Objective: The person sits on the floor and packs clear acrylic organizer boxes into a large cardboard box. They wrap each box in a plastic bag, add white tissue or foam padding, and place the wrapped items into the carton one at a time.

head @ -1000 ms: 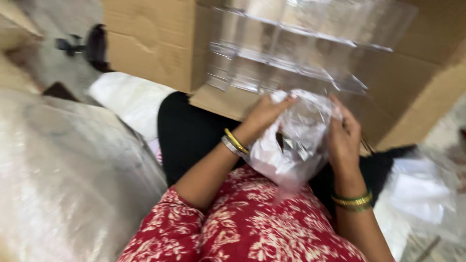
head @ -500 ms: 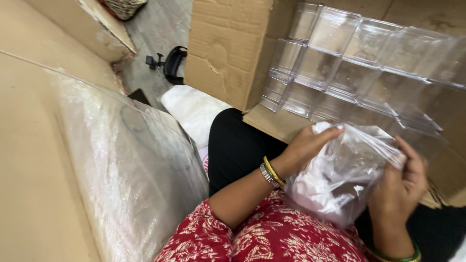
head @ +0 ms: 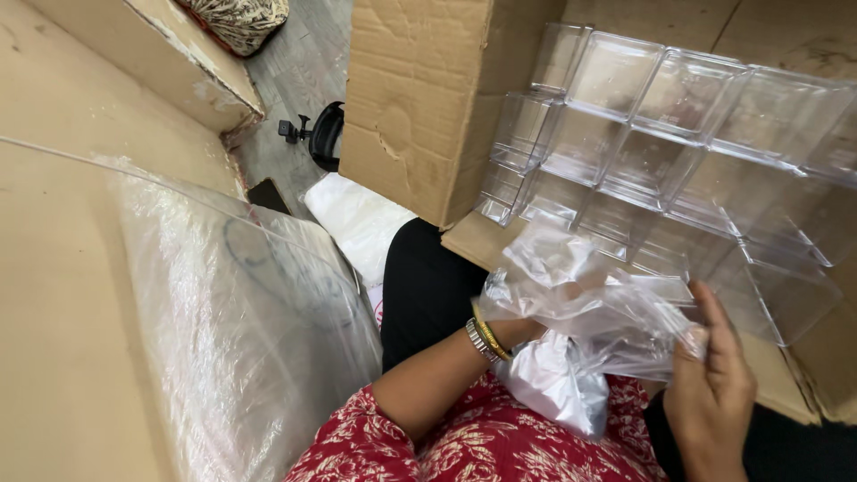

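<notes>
A crumpled clear plastic bag sits in my lap area. My left hand is mostly hidden inside or behind the bag, with only the wrist and its gold bangle and watch band showing. My right hand pinches the bag's right edge between the fingers. A silvery pouch or inner wrap hangs at the bag's bottom, over my red floral clothing. Just beyond the bag lies a stack of clear plastic boxes inside an open cardboard carton.
A large cardboard sheet covered with clear plastic film fills the left side. A white bag lies on the floor by my knee. A small black tripod-like object stands on the grey floor behind the carton.
The view has swung left and down. My left hand has gone deeper into the plastic bag, and the bag has spread wider between my hands.
</notes>
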Motion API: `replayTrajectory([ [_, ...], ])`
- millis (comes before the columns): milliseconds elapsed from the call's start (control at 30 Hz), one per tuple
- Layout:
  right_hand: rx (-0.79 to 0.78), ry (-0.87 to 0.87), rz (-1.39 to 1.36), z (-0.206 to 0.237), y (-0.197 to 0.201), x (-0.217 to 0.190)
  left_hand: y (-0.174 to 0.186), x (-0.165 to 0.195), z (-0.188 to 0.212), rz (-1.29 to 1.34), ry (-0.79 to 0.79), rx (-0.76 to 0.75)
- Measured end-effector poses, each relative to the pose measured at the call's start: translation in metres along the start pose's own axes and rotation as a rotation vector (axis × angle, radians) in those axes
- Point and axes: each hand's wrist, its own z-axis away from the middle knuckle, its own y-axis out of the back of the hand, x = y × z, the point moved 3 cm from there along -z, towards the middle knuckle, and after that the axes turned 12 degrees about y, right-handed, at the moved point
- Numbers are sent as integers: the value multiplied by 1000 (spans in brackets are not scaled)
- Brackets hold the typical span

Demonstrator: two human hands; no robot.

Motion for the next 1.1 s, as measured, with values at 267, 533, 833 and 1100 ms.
replayTrajectory([
  [267, -132, 213, 336, -10, -9, -25, 0, 5, 4, -78, 40, -102],
  [533, 21, 299, 79, 1, -2, -14, -3, 1, 12, -142, 103, -84],
  [833, 333, -27, -312, -8, 20, -7, 1, -32, 2, 165, 33, -63],
  [1100, 139, 43, -368, 0, 25, -28, -45, 29, 19, -361, -166, -181],
])
